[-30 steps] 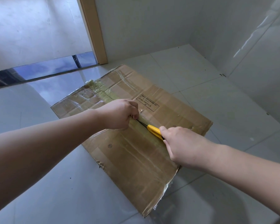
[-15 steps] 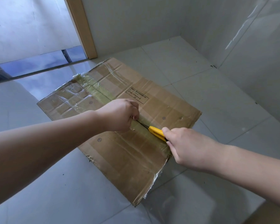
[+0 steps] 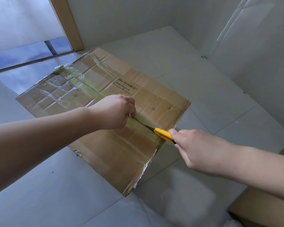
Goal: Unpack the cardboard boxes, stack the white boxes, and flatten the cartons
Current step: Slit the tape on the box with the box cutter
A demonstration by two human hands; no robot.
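Your carton lies flat on the tiled floor, its long axis running from far left to near right, with the taped centre seam along that same line. Whether anything is inside it cannot be told. Your left hand is curled into a fist and presses down on the seam at mid-carton. Your right hand is clamped round the yellow utility knife, whose blade points far-left into the seam near the carton's right edge. Another cardboard piece shows at the near right corner.
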